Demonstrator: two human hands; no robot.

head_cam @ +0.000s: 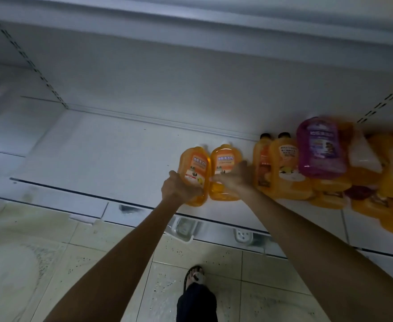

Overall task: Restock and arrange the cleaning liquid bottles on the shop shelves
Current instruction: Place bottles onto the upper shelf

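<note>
Two orange cleaning liquid bottles stand side by side on the low white shelf. My left hand grips the left orange bottle round its lower body. On the right orange bottle my right hand holds the lower right side, fingers wrapped over the label. Further right stand two black-capped orange bottles, with a purple bottle in front of them, blurred.
More orange and purple bottles crowd the shelf's right end. The shelf's left half is bare. An upper shelf overhangs. Below is a tiled floor with my sandalled foot and plastic label holders on the shelf edge.
</note>
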